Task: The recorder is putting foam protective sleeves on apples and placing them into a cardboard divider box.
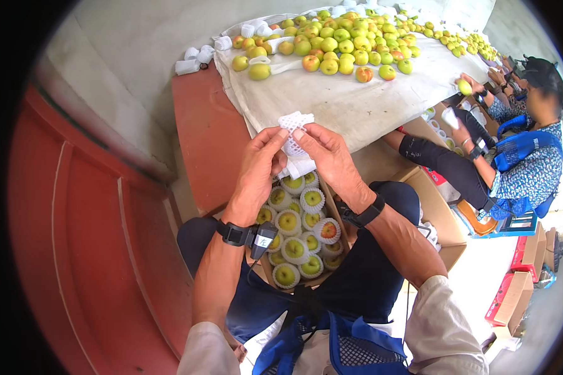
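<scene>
Between my two hands is a white foam net sleeve (294, 133), pinched at its upper end. My left hand (265, 161) grips its left edge with thumb and fingers, and my right hand (330, 157) grips its right edge. Whether anything is inside the sleeve cannot be told. Below my hands, between my knees, a cardboard box (327, 197) holds several green and reddish apples (288, 222), each in a white foam net. More white foam material (300, 166) lies at the box's far end, just under my hands.
Loose apples (345, 47) are heaped on a cloth-covered table (328, 101) ahead, with foam nets (199, 56) at its left corner. A red door (98, 243) stands left. At right, a co-worker (521, 150) holds an apple and a foam net beside an open carton (438, 211).
</scene>
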`<state>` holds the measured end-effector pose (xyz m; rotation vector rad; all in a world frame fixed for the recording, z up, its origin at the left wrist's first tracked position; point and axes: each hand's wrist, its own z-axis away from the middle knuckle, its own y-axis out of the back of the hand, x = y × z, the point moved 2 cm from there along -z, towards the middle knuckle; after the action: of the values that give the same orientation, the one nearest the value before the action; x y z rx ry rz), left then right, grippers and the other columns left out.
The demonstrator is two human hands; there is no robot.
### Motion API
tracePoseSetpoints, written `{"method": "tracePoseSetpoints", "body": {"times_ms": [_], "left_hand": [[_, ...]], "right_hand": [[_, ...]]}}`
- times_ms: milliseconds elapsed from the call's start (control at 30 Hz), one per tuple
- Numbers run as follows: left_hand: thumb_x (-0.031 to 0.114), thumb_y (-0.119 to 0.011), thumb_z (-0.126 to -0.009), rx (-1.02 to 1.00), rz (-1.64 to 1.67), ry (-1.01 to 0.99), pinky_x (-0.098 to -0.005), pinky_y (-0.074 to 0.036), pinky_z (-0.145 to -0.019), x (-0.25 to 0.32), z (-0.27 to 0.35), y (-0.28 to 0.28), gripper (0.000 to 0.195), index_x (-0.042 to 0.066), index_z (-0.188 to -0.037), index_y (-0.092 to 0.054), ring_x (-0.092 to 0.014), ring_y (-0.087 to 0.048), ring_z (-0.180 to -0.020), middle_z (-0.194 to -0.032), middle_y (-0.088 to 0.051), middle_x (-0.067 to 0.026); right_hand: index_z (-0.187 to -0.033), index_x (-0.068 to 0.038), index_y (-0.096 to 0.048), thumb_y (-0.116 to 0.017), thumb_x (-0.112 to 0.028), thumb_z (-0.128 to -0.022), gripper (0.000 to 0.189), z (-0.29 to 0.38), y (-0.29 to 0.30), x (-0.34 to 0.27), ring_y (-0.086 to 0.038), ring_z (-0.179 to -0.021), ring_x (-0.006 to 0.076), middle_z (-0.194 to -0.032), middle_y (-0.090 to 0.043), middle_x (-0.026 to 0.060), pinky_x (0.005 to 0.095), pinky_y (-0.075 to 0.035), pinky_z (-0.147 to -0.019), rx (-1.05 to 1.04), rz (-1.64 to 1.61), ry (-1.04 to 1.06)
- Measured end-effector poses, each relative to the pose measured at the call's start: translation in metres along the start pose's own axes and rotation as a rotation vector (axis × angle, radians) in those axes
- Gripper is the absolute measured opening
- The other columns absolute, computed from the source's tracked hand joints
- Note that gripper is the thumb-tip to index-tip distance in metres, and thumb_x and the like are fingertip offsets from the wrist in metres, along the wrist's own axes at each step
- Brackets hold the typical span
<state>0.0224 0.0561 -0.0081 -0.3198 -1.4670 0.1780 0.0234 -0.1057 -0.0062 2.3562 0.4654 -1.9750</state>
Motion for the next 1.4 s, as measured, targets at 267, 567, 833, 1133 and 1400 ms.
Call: {"method": "tracePoseSetpoints", "body": {"times_ms": [267, 567, 833, 1133, 1400], "left_hand": [[0.022, -0.068, -0.102, -0.060, 0.324, 0.034, -0.0230, -0.034, -0.052, -0.004, -0.011, 0.012, 0.015, 0.009, -0.107, -0.061, -0.006, -0.045, -0.059, -0.081, -0.057, 0.0034], [0.018, -0.069, -0.101, -0.209, 0.438, 0.140, -0.0234, -0.034, -0.052, 0.003, -0.006, 0.003, 0.015, 0.008, -0.107, -0.060, -0.006, -0.043, -0.055, -0.081, -0.059, 0.0024], [0.015, -0.070, -0.100, -0.228, 0.451, 0.165, -0.0243, -0.036, -0.053, 0.005, -0.003, 0.002, 0.016, 0.006, -0.110, -0.061, -0.007, -0.043, -0.055, -0.080, -0.060, 0.0016], [0.015, -0.067, -0.101, -0.395, 0.411, 0.192, -0.0204, -0.037, -0.054, -0.001, -0.003, 0.011, 0.028, 0.004, -0.126, -0.060, -0.004, -0.043, -0.055, -0.098, -0.067, -0.0021], [0.026, -0.069, -0.102, -0.388, 0.411, 0.313, -0.0232, -0.033, -0.056, 0.005, 0.010, 0.001, 0.025, 0.006, -0.116, -0.065, -0.007, -0.043, -0.061, -0.080, -0.056, 0.0044]], "right_hand": [[-0.104, -0.003, -0.071, -0.055, -0.028, -0.107, 0.030, 0.004, 0.017, -0.016, -0.057, -0.081, 0.0079, -0.088, -0.066, 0.0008, 0.0241, -0.042, -0.070, 0.249, -0.023, 0.043], [-0.121, -0.006, -0.066, -0.058, -0.036, -0.104, 0.035, -0.006, 0.033, -0.003, -0.059, -0.093, 0.0104, -0.107, -0.067, 0.0005, 0.0267, -0.042, -0.073, 0.086, -0.243, -0.239], [-0.133, -0.004, -0.059, -0.048, -0.055, -0.107, 0.059, -0.006, 0.025, -0.017, -0.065, -0.104, 0.0166, -0.121, -0.069, 0.0065, 0.0332, -0.052, -0.086, -0.258, -0.537, -0.314], [-0.124, 0.000, -0.063, -0.058, -0.039, -0.106, 0.043, -0.003, 0.034, -0.016, -0.070, -0.103, 0.0190, -0.116, -0.071, 0.0096, 0.0350, -0.056, -0.090, -0.334, -0.580, -0.390], [-0.107, -0.004, -0.065, -0.069, -0.019, -0.101, 0.017, -0.005, 0.044, -0.015, -0.069, -0.094, 0.0147, -0.105, -0.072, 0.0046, 0.0320, -0.056, -0.085, -0.400, -0.621, -0.341]]}}
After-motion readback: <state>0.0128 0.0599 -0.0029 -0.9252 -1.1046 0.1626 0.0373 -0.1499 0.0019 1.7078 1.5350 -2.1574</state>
